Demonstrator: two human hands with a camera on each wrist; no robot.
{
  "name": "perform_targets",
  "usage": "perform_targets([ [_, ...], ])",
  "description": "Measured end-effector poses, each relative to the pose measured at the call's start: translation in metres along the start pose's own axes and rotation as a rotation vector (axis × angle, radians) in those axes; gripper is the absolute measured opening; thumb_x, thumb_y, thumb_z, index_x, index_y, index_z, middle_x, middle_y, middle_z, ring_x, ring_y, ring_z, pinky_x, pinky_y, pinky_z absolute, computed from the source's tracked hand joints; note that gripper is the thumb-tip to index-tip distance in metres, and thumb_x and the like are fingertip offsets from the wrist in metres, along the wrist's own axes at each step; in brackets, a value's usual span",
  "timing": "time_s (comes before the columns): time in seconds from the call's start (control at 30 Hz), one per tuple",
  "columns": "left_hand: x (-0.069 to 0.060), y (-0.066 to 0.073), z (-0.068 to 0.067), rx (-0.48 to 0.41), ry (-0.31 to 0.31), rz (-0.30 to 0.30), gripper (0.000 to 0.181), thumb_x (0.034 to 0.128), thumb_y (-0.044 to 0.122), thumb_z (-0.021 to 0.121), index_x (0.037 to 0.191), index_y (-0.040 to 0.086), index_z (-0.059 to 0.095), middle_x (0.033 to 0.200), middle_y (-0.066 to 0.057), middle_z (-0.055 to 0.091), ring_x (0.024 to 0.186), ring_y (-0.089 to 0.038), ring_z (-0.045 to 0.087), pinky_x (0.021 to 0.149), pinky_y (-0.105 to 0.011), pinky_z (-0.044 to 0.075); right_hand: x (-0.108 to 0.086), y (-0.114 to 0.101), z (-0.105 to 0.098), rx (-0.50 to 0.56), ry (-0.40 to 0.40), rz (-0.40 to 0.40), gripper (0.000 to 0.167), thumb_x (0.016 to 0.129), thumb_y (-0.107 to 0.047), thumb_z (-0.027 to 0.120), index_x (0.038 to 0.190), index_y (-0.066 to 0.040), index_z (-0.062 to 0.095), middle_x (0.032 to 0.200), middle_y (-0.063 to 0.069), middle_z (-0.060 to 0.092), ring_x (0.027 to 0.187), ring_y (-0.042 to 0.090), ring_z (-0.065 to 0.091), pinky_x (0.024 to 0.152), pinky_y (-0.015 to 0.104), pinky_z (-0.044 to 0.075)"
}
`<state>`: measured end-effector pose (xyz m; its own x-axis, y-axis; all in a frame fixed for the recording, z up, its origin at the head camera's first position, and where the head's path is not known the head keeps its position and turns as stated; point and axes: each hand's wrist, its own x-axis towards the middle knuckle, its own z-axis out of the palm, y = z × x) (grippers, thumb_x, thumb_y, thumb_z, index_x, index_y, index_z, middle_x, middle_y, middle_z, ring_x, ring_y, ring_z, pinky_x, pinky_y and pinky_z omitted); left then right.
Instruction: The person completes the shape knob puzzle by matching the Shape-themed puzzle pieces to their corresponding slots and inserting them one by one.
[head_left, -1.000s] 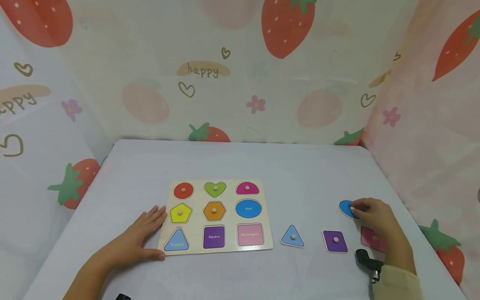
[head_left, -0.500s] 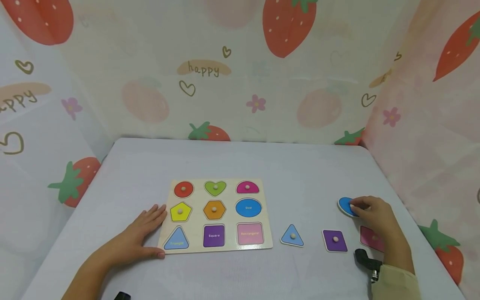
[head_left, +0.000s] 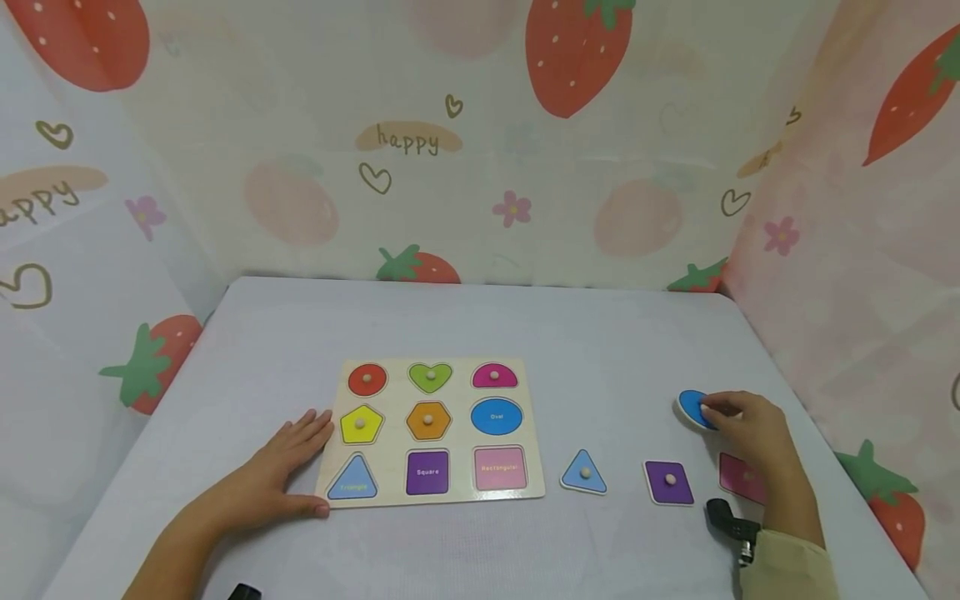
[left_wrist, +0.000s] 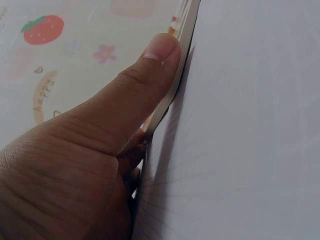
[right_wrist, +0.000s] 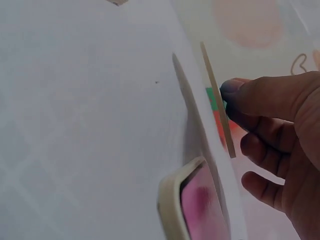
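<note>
My right hand pinches a blue oval puzzle piece by its knob. In the right wrist view the oval piece appears edge-on, lifted off the table with a shadow beside it. My left hand rests at the left edge of a wooden shape puzzle board, fingers extended and thumb against the board's near edge. Shapes with knobs fill the upper row and two middle slots. The blue oval slot shows its printed word, as do the triangle, square and rectangle slots below.
Right of the board lie a light blue triangle piece, a purple square piece and a pink rectangle piece, partly covered by the right arm. A black camera mount sits at the right wrist. Strawberry-print cloth surrounds the white table.
The blue oval piece has risen off the table in my right hand and tilted slightly, shifting a little up and left. My left hand has stayed at the board.
</note>
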<state>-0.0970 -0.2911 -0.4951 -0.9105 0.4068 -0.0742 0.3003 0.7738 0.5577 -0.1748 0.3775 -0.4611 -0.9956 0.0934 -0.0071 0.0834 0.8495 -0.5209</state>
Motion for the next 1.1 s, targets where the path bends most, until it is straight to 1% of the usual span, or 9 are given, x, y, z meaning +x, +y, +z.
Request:
perform_targets([
  [0.1,0.0,-0.001,0.001,0.012,0.008,0.002,0.119,0.0697,0.075,0.076,0.161,0.012,0.033,0.17,-0.007,0.026,0.158,-0.036,0.014,0.114,-0.002,-0.012,0.001,-0.002,0.001,0.005,0.016,0.031,0.033,0.101,-0.027,0.067,0.123,-0.003,0.071,0.118,0.025,0.067,0.108,0.04,0.059,0.081,0.047,0.055],
  [0.2,0.0,-0.002,0.002,0.026,0.01,-0.009,0.12,0.0688,0.076,0.076,0.161,0.013,0.033,0.17,-0.006,0.026,0.158,-0.034,0.014,0.113,-0.002,-0.012,0.0,-0.004,0.003,0.009,0.024,0.038,0.034,0.101,-0.029,0.067,0.123,-0.004,0.072,0.118,0.023,0.067,0.107,0.037,0.059,0.075,0.035,0.052],
  [0.3,-0.001,-0.002,0.002,0.032,0.009,-0.011,0.12,0.0687,0.077,0.075,0.161,0.013,0.033,0.17,-0.006,0.026,0.158,-0.034,0.014,0.113,-0.002,-0.013,0.001,-0.008,0.006,0.022,0.028,0.026,0.034,0.1,-0.029,0.068,0.123,-0.004,0.072,0.118,0.023,0.067,0.106,0.035,0.059,0.073,0.03,0.051],
  [0.43,-0.001,-0.003,0.002,0.024,0.008,-0.01,0.12,0.0693,0.075,0.076,0.161,0.013,0.033,0.17,-0.006,0.026,0.158,-0.035,0.014,0.114,-0.003,-0.013,0.004,-0.014,0.009,0.026,0.033,-0.016,0.033,0.099,-0.028,0.069,0.121,-0.004,0.073,0.116,0.022,0.068,0.103,0.033,0.06,0.071,0.029,0.052],
  [0.6,0.0,-0.003,0.002,0.021,-0.001,-0.028,0.12,0.0688,0.075,0.078,0.162,0.015,0.031,0.17,-0.003,0.024,0.159,-0.033,0.012,0.114,-0.002,-0.013,0.006,-0.025,0.008,0.011,0.041,-0.091,0.029,0.098,-0.026,0.071,0.118,-0.005,0.075,0.114,0.02,0.07,0.103,0.033,0.059,0.073,0.031,0.049],
  [0.73,0.0,-0.002,0.003,0.013,0.002,-0.02,0.119,0.0692,0.075,0.076,0.162,0.015,0.032,0.17,-0.005,0.025,0.159,-0.034,0.013,0.115,-0.005,-0.012,0.005,-0.037,0.005,0.01,0.052,-0.14,0.028,0.097,-0.025,0.072,0.116,-0.005,0.076,0.114,0.02,0.071,0.104,0.033,0.06,0.074,0.032,0.05],
  [0.8,0.0,-0.002,0.003,0.012,0.006,-0.01,0.119,0.0695,0.076,0.076,0.162,0.014,0.033,0.17,-0.006,0.026,0.158,-0.035,0.013,0.116,-0.006,-0.012,0.005,-0.043,0.005,0.011,0.057,-0.153,0.028,0.097,-0.025,0.072,0.116,-0.005,0.076,0.114,0.019,0.072,0.103,0.033,0.06,0.073,0.031,0.05],
  [1.03,0.001,-0.002,0.004,0.024,0.017,0.002,0.119,0.0693,0.075,0.077,0.161,0.012,0.034,0.169,-0.008,0.027,0.158,-0.036,0.015,0.115,-0.004,-0.012,0.006,-0.056,0.008,0.014,0.045,-0.189,0.026,0.096,-0.024,0.074,0.114,-0.005,0.077,0.113,0.018,0.073,0.102,0.032,0.06,0.072,0.03,0.05],
  [1.1,0.001,-0.002,0.004,0.029,0.015,-0.008,0.119,0.0692,0.074,0.077,0.161,0.013,0.034,0.169,-0.007,0.027,0.158,-0.035,0.014,0.114,-0.004,-0.013,0.007,-0.06,0.009,0.024,0.038,-0.19,0.026,0.096,-0.023,0.074,0.115,-0.005,0.077,0.114,0.018,0.072,0.103,0.032,0.06,0.072,0.03,0.05],
])
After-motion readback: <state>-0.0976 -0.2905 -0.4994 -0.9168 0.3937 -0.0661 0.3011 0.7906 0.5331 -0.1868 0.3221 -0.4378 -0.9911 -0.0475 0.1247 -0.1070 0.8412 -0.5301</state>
